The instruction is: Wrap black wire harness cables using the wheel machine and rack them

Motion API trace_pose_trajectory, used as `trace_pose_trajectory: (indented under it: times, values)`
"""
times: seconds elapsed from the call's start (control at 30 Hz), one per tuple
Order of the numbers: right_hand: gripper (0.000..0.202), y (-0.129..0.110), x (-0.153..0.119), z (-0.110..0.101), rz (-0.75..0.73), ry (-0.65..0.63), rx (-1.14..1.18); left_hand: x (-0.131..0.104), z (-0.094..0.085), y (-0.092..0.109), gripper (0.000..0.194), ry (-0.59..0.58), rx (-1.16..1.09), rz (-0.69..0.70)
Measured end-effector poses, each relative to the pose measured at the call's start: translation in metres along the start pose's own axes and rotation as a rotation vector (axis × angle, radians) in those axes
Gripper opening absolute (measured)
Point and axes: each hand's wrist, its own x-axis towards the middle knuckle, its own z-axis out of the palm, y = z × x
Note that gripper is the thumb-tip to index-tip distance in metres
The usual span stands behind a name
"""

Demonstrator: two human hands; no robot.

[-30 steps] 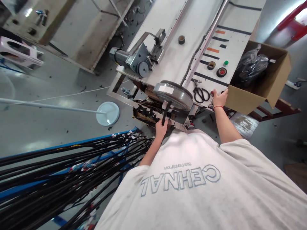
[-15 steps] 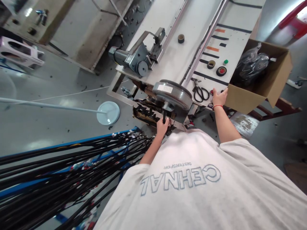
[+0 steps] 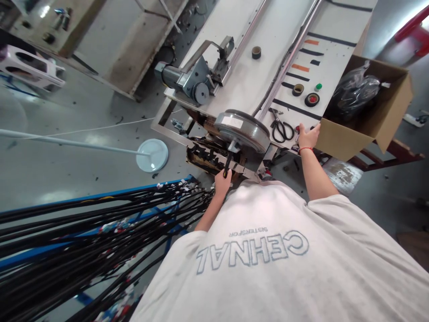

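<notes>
My left hand [image 3: 223, 182] is closed around a black cable [image 3: 228, 162] that comes out of the hub at the front of a round metal drum [image 3: 246, 129]. The drum is mounted at the near end of a long white table [image 3: 234, 94]. At the table's near right corner lies my right hand [image 3: 308, 136], thumb and fingers apart, beside a small red button [image 3: 297, 129]. Black-handled scissors [image 3: 282, 130] lie just left of that hand. Farther up are a tape roll [image 3: 298, 90] and a black tape roll [image 3: 312, 99] with a red button inside its ring.
A motor unit [image 3: 194, 80] sits on the table's left side. Against the right edge stands a cardboard box [image 3: 348, 138] with bagged black items. Many black cables [image 3: 100, 241] hang on a blue rack at lower left. A pole with a round base [image 3: 161, 156] stands on the floor.
My left hand has shifted slightly down and left, away from the drum, still gripping the cable. My right hand stays at the table corner. The view has shifted a little.
</notes>
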Motion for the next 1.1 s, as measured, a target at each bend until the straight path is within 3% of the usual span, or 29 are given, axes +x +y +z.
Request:
trace_pose_trajectory:
  times: [0.27, 0.47, 0.7, 0.9, 1.1]
  values:
    - [0.098, -0.003, -0.005, -0.004, 0.016, -0.022, -0.002, 0.004, 0.021, -0.001, 0.032, -0.026, -0.085, -0.123]
    - [0.100, -0.006, -0.006, -0.006, 0.019, -0.015, -0.007, -0.002, 0.008, -0.002, 0.037, -0.016, -0.045, -0.025]
    - [0.100, -0.009, -0.008, -0.009, 0.024, -0.026, -0.012, -0.015, -0.008, -0.001, 0.042, -0.094, -0.066, 0.023]
    - [0.099, -0.010, -0.009, -0.011, 0.030, -0.032, 0.003, -0.004, -0.006, 0.013, 0.046, -0.108, -0.108, 0.014]
    - [0.098, -0.012, -0.009, -0.013, 0.023, -0.043, 0.008, -0.010, 0.001, 0.019, 0.046, -0.137, -0.191, 0.011]
